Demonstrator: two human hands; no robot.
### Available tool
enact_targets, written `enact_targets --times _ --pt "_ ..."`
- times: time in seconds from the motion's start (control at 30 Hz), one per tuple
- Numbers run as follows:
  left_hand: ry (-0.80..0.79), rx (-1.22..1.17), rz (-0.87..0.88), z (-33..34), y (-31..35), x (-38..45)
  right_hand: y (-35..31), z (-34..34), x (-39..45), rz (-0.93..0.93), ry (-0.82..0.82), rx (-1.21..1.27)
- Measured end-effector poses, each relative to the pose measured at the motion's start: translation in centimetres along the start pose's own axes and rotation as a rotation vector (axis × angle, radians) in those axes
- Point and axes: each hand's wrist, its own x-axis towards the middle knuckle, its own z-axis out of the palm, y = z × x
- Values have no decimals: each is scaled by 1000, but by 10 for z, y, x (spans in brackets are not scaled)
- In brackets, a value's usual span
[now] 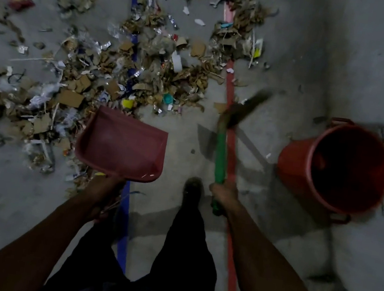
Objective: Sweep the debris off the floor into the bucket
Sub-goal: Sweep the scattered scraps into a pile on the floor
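Rightward, bucket (334, 166) beyond right hand (223, 192).

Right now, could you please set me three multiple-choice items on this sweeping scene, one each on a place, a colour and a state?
1. Where does the bucket stand relative to the person?
A. to their right
B. to their left
C. behind the debris pile

2. What colour is the broom handle?
A. blue
B. green
C. white

3. What is the state of the dustpan?
A. heaped with cardboard
B. lying upside down on the floor
C. held up and empty

Answers: 1 A, it sits beyond the right hand; 2 B, the shaft above that hand is green; 3 C, the left hand holds it, and its inside is bare.
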Motion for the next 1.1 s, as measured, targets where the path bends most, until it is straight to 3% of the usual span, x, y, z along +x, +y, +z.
enact_targets --times 0.1,0.23,0.47,0.57,0.67,0.83,0.93,1.1 --pt "35 -51 -9 46 18 -12 -3 -25 -5 -84 -51 -41" --pt "16 -126 -38 86 45 -23 15 -61 -17 -132 36 90" --pt "18 -65 -3 119 64 -10 -20 -97 13 199 216 592" --pt "29 -61 -17 126 64 0 -54 -101 38 298 202 753" --pt "44 -79 -21 132 62 6 -62 -99 44 259 127 582" --pt "43 -87 -59 142 54 3 -25 -103 24 25 99 342" --pt "45 -83 -48 146 51 -1 -9 -106 19 -11 145 426" --pt "41 -104 -62 152 44 2 -33 -118 63 148 292 693"
